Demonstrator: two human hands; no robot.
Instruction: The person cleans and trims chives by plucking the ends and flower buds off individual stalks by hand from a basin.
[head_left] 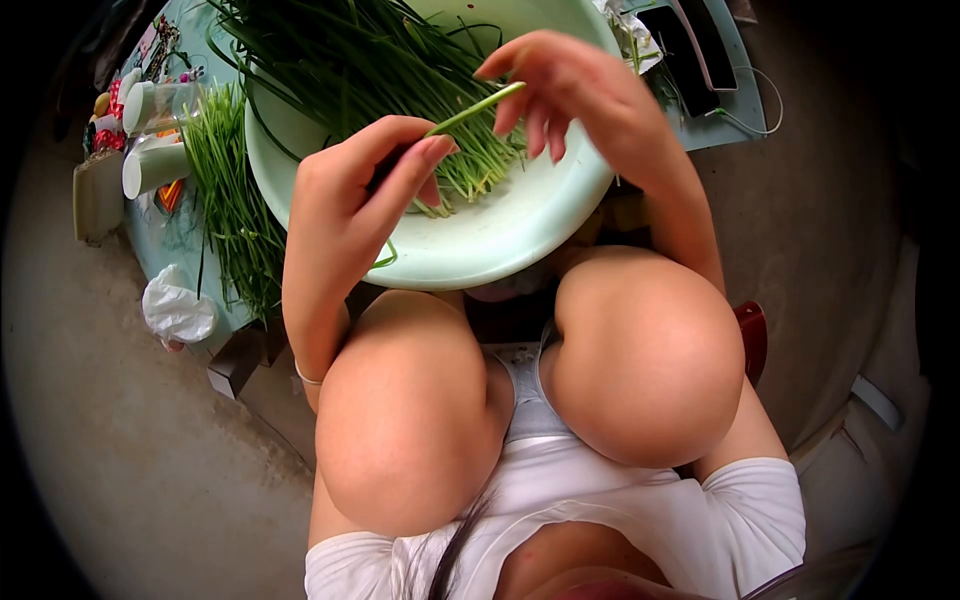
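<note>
My left hand [375,185] pinches a single green stalk [478,108] between thumb and forefinger, its pale end pointing up to the right. At that end is my right hand [575,90], fingers apart and slightly blurred, with nothing seen held in it. Both hands are above a pale green basin [500,245]. Inside the basin lies a big heap of long green stalks [370,75], their light ends toward me. Another bundle of green stalks [235,190] lies on the table just left of the basin.
A light blue table [150,240] carries two pale cups [155,165], a crumpled white tissue [180,305] and small items at the left. Dark phone-like objects [680,60] with a white cable lie at the upper right. My bent knees are close below the basin.
</note>
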